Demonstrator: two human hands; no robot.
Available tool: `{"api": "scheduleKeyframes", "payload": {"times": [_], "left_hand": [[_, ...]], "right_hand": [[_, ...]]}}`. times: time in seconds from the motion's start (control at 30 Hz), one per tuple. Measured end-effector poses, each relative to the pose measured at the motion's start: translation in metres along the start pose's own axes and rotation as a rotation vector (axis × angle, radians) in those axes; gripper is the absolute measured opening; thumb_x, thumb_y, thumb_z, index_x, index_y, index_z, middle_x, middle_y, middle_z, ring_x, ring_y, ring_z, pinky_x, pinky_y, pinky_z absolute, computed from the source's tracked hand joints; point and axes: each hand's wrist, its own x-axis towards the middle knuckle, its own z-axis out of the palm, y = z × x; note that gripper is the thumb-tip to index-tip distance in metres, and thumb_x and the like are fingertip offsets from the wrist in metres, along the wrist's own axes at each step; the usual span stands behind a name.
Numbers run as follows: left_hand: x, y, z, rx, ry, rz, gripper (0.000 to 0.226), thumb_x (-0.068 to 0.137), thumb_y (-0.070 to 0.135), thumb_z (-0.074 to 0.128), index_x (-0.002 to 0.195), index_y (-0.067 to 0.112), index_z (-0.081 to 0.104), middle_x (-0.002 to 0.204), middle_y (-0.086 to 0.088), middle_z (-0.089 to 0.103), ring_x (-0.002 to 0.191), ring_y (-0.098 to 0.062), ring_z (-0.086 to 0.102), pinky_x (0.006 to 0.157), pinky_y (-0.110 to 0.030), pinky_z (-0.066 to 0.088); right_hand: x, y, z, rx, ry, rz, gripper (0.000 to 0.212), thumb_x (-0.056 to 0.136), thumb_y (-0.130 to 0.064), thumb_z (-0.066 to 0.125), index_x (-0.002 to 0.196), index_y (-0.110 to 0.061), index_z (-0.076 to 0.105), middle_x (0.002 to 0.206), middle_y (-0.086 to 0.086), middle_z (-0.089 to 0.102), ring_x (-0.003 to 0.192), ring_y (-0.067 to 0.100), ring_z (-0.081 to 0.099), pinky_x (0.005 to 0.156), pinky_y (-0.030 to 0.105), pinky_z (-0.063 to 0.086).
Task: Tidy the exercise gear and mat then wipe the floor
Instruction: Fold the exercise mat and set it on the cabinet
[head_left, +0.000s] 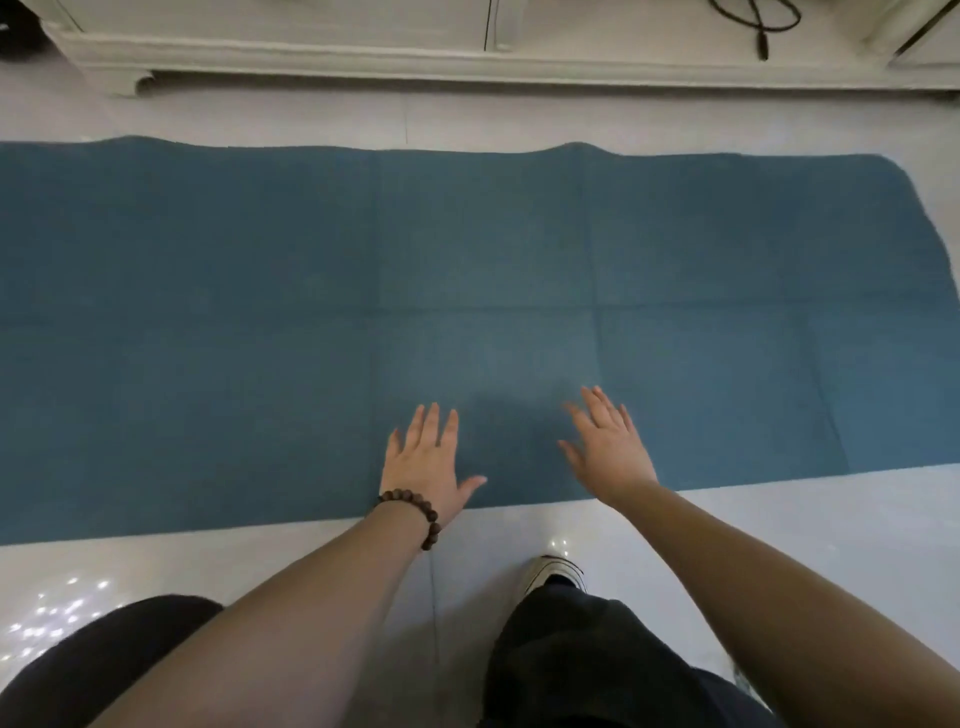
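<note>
A blue exercise mat (467, 260) lies spread flat across the pale tiled floor, with fold creases running through it. My left hand (426, 462), with a bead bracelet at the wrist, is over the mat's near edge with its fingers straight and spread. My right hand (610, 449) is a little to the right, also over the near part of the mat, fingers straight and spread. Neither hand holds anything. Whether the palms touch the mat I cannot tell.
A white cabinet base (363, 57) runs along the far side of the mat, with a black cable (758, 26) on it at the upper right. My dark-trousered legs and a light shoe (553, 571) are on the glossy floor (805, 525) in front of the mat.
</note>
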Motion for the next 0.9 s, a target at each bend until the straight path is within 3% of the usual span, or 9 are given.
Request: {"api": "scheduleKeyframes", "payload": {"times": [0.23,0.33,0.53,0.6,0.63,0.67,0.73,0.8,0.9], "left_hand": [[0.045,-0.017,0.063,0.186,-0.112,0.112,0.120,0.072,0.076,0.057,0.150,0.025,-0.018,0.157,-0.007,-0.027,0.145,-0.025,-0.022,0.117,-0.054,-0.002],[0.048,-0.024,0.077,0.219,-0.074,0.121,0.124,0.070,0.074,0.061,0.149,0.027,-0.020,0.155,-0.006,-0.030,0.144,-0.026,-0.024,0.116,-0.057,-0.001],[0.043,-0.021,0.076,0.288,-0.091,0.187,0.086,0.091,0.060,0.045,0.153,0.027,-0.004,0.158,-0.016,-0.020,0.144,-0.036,-0.021,0.112,-0.066,-0.002],[0.039,-0.018,0.076,0.272,-0.082,0.213,0.064,0.095,0.050,0.038,0.152,0.027,0.020,0.159,-0.020,0.000,0.146,-0.041,-0.004,0.109,-0.071,0.007],[0.037,-0.016,0.077,0.250,-0.001,0.235,0.052,0.094,0.044,0.036,0.143,0.026,0.042,0.154,-0.024,0.024,0.143,-0.044,0.018,0.103,-0.075,0.021],[0.036,-0.017,0.077,0.236,0.045,0.255,0.047,0.090,0.040,0.035,0.124,0.024,0.063,0.138,-0.024,0.050,0.131,-0.043,0.042,0.090,-0.074,0.038],[0.037,-0.021,0.082,0.206,0.164,0.320,0.043,0.083,0.035,0.036,0.089,0.019,0.075,0.102,-0.014,0.072,0.102,-0.035,0.067,0.069,-0.060,0.055],[0.038,-0.023,0.084,0.174,0.310,0.357,0.037,0.084,0.032,0.036,0.077,0.018,0.070,0.082,-0.006,0.073,0.083,-0.028,0.071,0.055,-0.042,0.057],[0.038,-0.026,0.060,0.142,0.330,0.360,0.027,0.093,0.031,0.040,0.081,0.017,0.059,0.064,0.000,0.063,0.057,-0.024,0.065,0.037,-0.027,0.037]], "right_hand": [[0.027,0.011,0.068,0.096,-0.077,-0.027,0.064,0.096,-0.047,0.043,0.151,-0.028,0.016,0.161,-0.002,-0.004,0.147,0.015,-0.005,0.120,0.037,0.002],[0.027,0.009,0.080,0.124,-0.047,-0.012,0.066,0.095,-0.048,0.044,0.151,-0.028,0.015,0.160,-0.001,-0.006,0.147,0.016,-0.008,0.120,0.039,0.000],[0.026,0.000,0.083,0.156,-0.042,0.003,0.074,0.089,-0.065,0.039,0.151,-0.033,0.015,0.160,0.000,-0.008,0.146,0.018,-0.013,0.119,0.046,-0.003],[0.022,-0.002,0.081,0.161,-0.064,-0.043,0.087,0.077,-0.082,0.028,0.150,-0.038,0.013,0.160,-0.004,-0.010,0.146,0.017,-0.014,0.118,0.048,-0.004],[0.020,-0.002,0.079,0.163,-0.086,-0.079,0.093,0.070,-0.088,0.022,0.150,-0.040,0.012,0.160,-0.006,-0.012,0.146,0.016,-0.016,0.118,0.049,-0.005],[0.017,-0.002,0.078,0.158,-0.117,-0.119,0.097,0.065,-0.090,0.019,0.149,-0.042,0.010,0.159,-0.007,-0.014,0.145,0.015,-0.017,0.117,0.051,-0.006],[0.012,0.000,0.075,0.111,-0.186,-0.183,0.100,0.064,-0.091,0.025,0.149,-0.043,0.008,0.158,-0.008,-0.017,0.145,0.014,-0.019,0.116,0.054,-0.007],[0.007,0.004,0.074,0.012,-0.232,-0.231,0.085,0.080,-0.075,0.042,0.150,-0.041,0.008,0.159,-0.007,-0.015,0.145,0.015,-0.017,0.116,0.054,-0.005],[0.000,0.007,0.066,0.009,-0.130,-0.193,0.055,0.098,-0.026,0.043,0.149,-0.035,0.022,0.160,-0.005,0.012,0.147,0.016,0.010,0.117,0.042,0.009]]}}
